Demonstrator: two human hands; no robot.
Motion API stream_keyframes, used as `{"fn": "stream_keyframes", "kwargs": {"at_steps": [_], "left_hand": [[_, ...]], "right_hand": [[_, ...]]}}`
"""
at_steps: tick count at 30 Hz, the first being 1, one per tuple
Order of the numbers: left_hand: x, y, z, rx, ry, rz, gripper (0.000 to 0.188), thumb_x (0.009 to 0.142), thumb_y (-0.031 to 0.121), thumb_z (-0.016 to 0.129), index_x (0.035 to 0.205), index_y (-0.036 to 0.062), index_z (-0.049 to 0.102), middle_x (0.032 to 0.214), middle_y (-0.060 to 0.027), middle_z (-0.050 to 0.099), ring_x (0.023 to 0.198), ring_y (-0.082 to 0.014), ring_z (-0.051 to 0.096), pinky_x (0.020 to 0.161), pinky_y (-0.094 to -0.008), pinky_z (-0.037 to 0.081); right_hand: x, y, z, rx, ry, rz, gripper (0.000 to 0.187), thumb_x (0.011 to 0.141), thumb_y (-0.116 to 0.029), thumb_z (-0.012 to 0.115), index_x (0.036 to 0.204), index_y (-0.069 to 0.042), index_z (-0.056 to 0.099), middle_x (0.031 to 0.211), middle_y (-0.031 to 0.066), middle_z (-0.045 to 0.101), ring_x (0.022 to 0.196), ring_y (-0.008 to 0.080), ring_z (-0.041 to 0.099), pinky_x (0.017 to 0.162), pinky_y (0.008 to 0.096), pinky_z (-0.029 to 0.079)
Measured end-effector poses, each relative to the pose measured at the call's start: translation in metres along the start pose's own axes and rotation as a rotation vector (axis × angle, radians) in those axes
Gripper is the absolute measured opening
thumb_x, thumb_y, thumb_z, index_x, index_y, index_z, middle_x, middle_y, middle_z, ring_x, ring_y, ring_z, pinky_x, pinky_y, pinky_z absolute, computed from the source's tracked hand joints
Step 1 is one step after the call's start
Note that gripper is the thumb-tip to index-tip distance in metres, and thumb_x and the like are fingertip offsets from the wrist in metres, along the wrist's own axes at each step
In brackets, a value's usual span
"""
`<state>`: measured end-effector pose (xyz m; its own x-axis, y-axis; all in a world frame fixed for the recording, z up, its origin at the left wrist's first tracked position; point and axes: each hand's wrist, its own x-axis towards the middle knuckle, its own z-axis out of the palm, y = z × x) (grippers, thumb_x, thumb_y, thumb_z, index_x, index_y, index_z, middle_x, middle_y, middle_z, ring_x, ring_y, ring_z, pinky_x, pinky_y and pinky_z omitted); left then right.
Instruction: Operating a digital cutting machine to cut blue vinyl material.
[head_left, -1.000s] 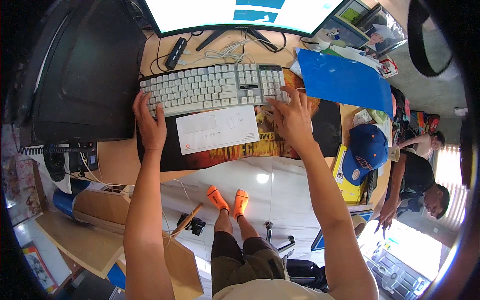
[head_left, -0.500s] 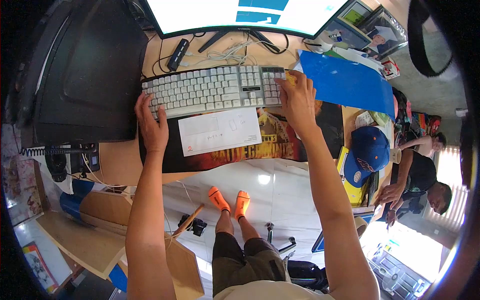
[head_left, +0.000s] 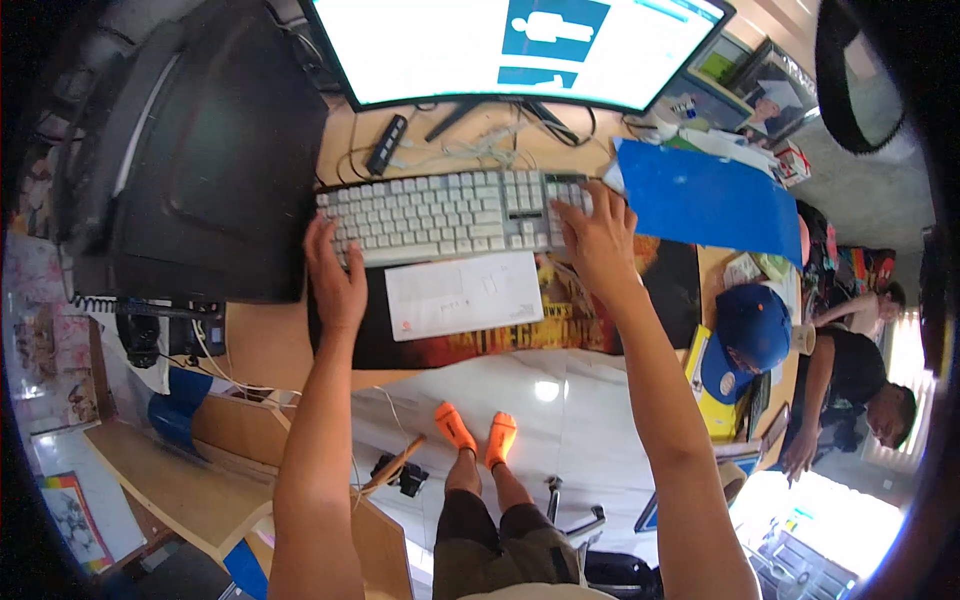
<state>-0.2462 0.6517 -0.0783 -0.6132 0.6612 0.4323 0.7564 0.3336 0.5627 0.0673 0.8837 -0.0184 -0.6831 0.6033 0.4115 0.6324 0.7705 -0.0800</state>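
Observation:
A white keyboard [head_left: 420,217] lies across the dark printed desk mat [head_left: 660,300]. My left hand [head_left: 335,280] holds its left end, fingers bent at the side edge and thumb at the front corner. At the number pad end, my right hand [head_left: 602,235] grips the keyboard with the thumb over the keys and the other fingers curled around the edge. Their undersides are hidden. Just in front of the keyboard sits a white paper [head_left: 463,296] with pencil-like sketches.
Behind the keyboard are a lit monitor [head_left: 430,60], a black USB hub [head_left: 386,144] and tangled cables. A large black case [head_left: 220,170] stands left. To the right are a blue folder [head_left: 710,200] and a blue cap [head_left: 755,325]. Another person [head_left: 850,370] is at far right.
The whole view has shifted, so the desk appears lower and more of the monitor shows. My hands stay on the keyboard's ends. The other person's hand has moved lower in the picture.

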Motion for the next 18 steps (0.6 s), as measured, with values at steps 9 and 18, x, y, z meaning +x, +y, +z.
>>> {"fn": "stream_keyframes", "kwargs": {"at_steps": [9,18], "left_hand": [[-0.003,0.001,-0.004,0.001,-0.014,-0.026,0.045,0.105,0.018,0.060,0.145,0.0019,0.049,0.158,-0.0208,0.039,0.147,-0.0400,0.042,0.121,-0.0494,0.037],[0.001,0.005,-0.005,-0.025,-0.024,-0.054,0.046,0.102,0.017,0.061,0.144,0.0015,0.050,0.157,-0.0197,0.042,0.147,-0.0409,0.041,0.121,-0.0503,0.037]], "right_hand": [[-0.041,0.002,-0.020,-0.006,-0.050,0.217,0.035,0.094,-0.013,0.069,0.128,-0.012,0.071,0.132,0.0104,0.065,0.126,0.0330,0.056,0.108,0.0542,0.037],[-0.059,0.005,-0.017,-0.031,-0.106,0.150,0.036,0.101,-0.012,0.063,0.136,-0.008,0.068,0.135,0.0103,0.065,0.134,0.0332,0.053,0.114,0.0527,0.034]]}}
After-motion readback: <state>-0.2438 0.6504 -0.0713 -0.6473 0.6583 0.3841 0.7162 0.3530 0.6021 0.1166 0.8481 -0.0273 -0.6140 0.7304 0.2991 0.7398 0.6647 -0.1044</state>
